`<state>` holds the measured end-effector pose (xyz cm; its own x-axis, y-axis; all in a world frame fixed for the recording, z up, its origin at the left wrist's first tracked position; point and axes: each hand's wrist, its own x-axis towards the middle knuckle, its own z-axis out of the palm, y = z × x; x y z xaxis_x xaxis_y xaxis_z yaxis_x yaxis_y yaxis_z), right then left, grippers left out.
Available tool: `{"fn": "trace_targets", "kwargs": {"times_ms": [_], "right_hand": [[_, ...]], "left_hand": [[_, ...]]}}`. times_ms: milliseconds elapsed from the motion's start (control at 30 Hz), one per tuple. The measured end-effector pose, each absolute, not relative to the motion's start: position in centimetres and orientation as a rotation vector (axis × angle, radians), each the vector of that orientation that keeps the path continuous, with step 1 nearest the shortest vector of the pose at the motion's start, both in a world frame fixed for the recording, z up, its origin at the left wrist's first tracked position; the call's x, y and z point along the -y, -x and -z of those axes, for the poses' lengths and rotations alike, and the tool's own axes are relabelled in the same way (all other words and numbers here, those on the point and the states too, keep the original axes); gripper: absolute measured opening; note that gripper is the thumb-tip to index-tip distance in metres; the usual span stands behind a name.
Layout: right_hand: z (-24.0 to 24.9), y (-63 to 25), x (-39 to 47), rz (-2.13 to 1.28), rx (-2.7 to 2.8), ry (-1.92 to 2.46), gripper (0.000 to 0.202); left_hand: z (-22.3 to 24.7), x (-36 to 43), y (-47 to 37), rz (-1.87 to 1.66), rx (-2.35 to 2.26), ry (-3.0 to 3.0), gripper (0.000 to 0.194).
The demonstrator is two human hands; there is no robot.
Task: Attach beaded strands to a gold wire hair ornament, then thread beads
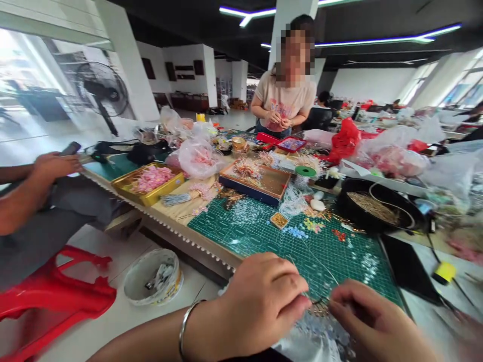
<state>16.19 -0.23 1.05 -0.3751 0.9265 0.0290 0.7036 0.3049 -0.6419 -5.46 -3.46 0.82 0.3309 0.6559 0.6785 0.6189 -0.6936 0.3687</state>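
Observation:
My left hand (260, 301), with a silver bangle at its wrist, is closed over the front edge of the table, thumb against fingers. What it pinches is mostly hidden; a small dark piece (320, 302) shows between both hands. Facing it, my right hand (377, 322) is closed in a pinch. A thin pale strand (322, 264), wire or thread, runs from its fingertips up across the green cutting mat (245, 241). Below the hands lies shiny clear plastic (313, 342). Blue beads (296, 232), yellow-green beads (314, 225) and a small tray of gold beads (279, 220) lie just beyond.
A shallow box (251, 193), gold tin of pink pieces (151, 181), green-topped spool (305, 172), black round container (373, 206) and black tablet (409, 266) crowd the table. At left are a seated person's arm, red stool (56, 296) and bucket (153, 276). Another person (285, 95) stands opposite.

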Motion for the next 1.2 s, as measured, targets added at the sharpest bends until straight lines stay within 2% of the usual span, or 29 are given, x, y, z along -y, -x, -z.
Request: {"fn": "trace_targets", "kwargs": {"times_ms": [233,400,500,700,933,1033,1200], "right_hand": [[-1.1,-15.7,0.0,-0.907,2.148,1.489,0.018],[-0.9,-15.8,-0.1,-0.969,2.134,1.401,0.016],[-1.1,-15.8,0.0,-1.000,2.093,1.417,0.015],[-1.2,-16.1,-0.4,-1.047,2.033,1.470,0.019],[-1.2,-16.0,-0.3,-1.054,2.027,1.466,0.021],[-1.2,-16.0,-0.1,-0.995,2.067,1.455,0.019],[-1.0,-16.4,-0.1,-0.803,2.274,1.375,0.018]], "left_hand": [[-0.8,3.7,4.2,-1.379,-1.288,-2.701,0.008],[-1.4,3.1,3.9,-1.285,-1.365,-2.825,0.021],[-1.6,2.7,4.1,-1.245,-1.334,-2.816,0.014],[-1.2,3.1,4.1,-1.465,-1.284,-2.795,0.012],[-0.9,2.8,3.4,-1.272,-1.308,-2.711,0.002],[-1.2,3.0,3.4,-1.173,-1.243,-2.592,0.009],[-1.6,2.7,3.8,-1.083,-1.241,-2.456,0.009]]}}
